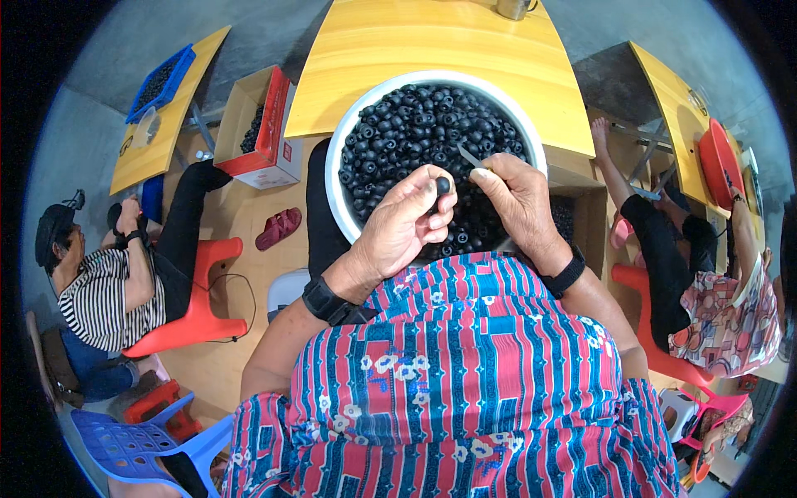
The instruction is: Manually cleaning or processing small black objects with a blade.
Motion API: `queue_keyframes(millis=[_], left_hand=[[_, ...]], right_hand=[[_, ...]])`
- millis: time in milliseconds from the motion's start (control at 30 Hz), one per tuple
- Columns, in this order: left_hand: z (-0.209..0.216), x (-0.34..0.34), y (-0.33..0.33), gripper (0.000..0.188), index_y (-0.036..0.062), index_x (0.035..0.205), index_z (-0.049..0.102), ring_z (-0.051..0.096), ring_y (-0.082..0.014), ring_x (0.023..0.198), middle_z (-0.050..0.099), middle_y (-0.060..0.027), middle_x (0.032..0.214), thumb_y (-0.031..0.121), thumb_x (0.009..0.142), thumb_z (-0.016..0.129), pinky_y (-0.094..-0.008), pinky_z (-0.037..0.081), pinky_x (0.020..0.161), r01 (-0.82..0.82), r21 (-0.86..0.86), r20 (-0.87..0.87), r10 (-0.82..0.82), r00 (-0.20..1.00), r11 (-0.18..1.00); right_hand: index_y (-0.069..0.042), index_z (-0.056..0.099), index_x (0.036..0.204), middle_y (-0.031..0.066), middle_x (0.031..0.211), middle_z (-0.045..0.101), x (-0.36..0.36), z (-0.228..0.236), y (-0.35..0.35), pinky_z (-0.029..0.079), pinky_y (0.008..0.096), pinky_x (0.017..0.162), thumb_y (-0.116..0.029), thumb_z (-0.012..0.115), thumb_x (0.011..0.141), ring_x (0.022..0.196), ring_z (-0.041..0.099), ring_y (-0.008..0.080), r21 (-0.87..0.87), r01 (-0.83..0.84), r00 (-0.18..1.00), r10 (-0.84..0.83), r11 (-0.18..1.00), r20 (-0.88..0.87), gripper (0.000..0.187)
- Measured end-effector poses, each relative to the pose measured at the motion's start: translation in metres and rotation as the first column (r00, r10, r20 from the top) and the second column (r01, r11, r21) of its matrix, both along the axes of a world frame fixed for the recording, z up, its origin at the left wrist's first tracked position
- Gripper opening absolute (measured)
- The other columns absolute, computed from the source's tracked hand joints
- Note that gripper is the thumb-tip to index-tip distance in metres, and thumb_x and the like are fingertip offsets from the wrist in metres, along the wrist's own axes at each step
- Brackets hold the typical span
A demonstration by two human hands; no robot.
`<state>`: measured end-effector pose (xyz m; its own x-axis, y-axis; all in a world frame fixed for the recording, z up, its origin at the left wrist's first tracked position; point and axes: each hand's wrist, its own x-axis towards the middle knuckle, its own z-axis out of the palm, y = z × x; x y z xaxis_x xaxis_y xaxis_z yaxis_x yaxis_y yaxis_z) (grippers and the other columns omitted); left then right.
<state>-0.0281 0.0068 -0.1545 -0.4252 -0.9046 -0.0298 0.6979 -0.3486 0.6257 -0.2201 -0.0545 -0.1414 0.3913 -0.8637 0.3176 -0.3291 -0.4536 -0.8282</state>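
Observation:
A large pale metal basin (334,170) is in front of my body, filled with small black round parts (415,129), many showing a hole in the middle. Over its near side, my left hand (397,222) pinches one black round part (443,185) between thumb and forefinger, its other fingers curled. To the right, my right hand (521,203) is closed around a small knife (470,156). The blade sticks out past the thumb, pointing up and left, a little apart from the pinched part. The knife's handle is mostly hidden in my fist.
A yellow table (440,41) stands beyond the basin, with a metal cup (515,8) at its far edge. Left are a red-and-white cardboard box (286,162) and dark red slippers (279,229). People sit on red stools (195,290) at both sides, by other tables (170,124).

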Motion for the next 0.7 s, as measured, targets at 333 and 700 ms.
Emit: queue_keyframes(millis=[333,700], left_hand=[[0.003,-0.010,-0.002,0.021,0.0102,0.110,0.049,0.038,-0.0054,0.070,0.044,0.0012,0.087,0.029,0.103,0.044,-0.0182,0.033,0.058,-0.068,0.035,0.104,0.064,0.992,0.997],[-0.009,-0.007,-0.006,0.019,0.0079,0.112,0.054,0.047,-0.0051,0.077,0.054,0.0003,0.095,0.022,0.100,0.048,-0.0195,0.040,0.063,-0.046,0.091,-0.077,0.053,0.996,0.995]], right_hand=[[-0.012,0.070,0.111,0.0118,0.079,0.062,0.003,0.012,0.010,0.048,0.0329,0.064,-0.011,0.074,0.078,0.068,0.059,0.0249,-0.118,-0.174,0.983,0.179,0.978,0.039,0.034],[-0.018,0.068,0.116,0.0080,0.065,0.050,0.004,0.014,0.017,0.048,0.0372,0.054,-0.004,0.068,0.070,0.059,0.057,0.0255,-0.377,-0.132,0.981,0.067,0.917,-0.181,0.048]])
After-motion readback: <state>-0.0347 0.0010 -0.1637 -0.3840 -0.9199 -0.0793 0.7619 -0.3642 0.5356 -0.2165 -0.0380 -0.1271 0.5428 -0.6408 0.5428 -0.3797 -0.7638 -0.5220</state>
